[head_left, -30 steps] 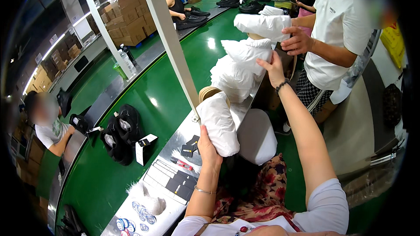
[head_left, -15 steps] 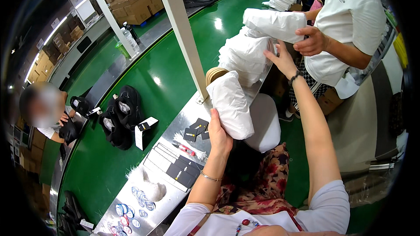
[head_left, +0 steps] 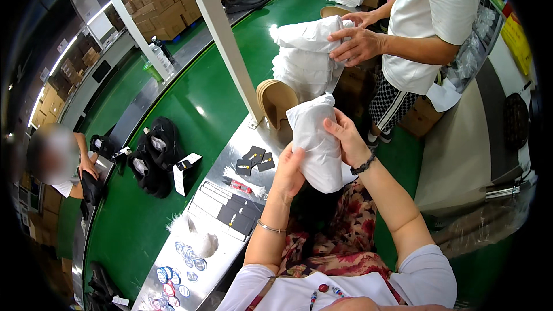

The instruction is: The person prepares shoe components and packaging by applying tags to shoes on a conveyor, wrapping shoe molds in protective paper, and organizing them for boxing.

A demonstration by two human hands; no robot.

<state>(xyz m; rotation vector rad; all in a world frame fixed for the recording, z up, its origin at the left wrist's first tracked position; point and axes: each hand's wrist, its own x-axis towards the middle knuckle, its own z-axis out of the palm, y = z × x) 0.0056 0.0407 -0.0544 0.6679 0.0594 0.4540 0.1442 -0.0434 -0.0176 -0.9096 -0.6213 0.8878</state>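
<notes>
- Left hand (head_left: 288,171) cups the lower left side of a white paper-wrapped bundle (head_left: 317,144), fingers curled against it.
- Right hand (head_left: 345,138) grips the bundle's upper right side, fingers closed over the paper.
- Bundle is held above the metal bench (head_left: 230,196), just beside tan insoles (head_left: 275,102).
- Black shoes (head_left: 152,155) lie on the green conveyor (head_left: 190,98).

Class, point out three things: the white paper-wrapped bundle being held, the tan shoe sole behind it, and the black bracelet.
white paper-wrapped bundle (head_left: 315,147), head view, middle of the wrapping.
tan shoe sole (head_left: 275,101), head view, its flat face.
black bracelet (head_left: 363,166), head view, on the right wrist.
</notes>
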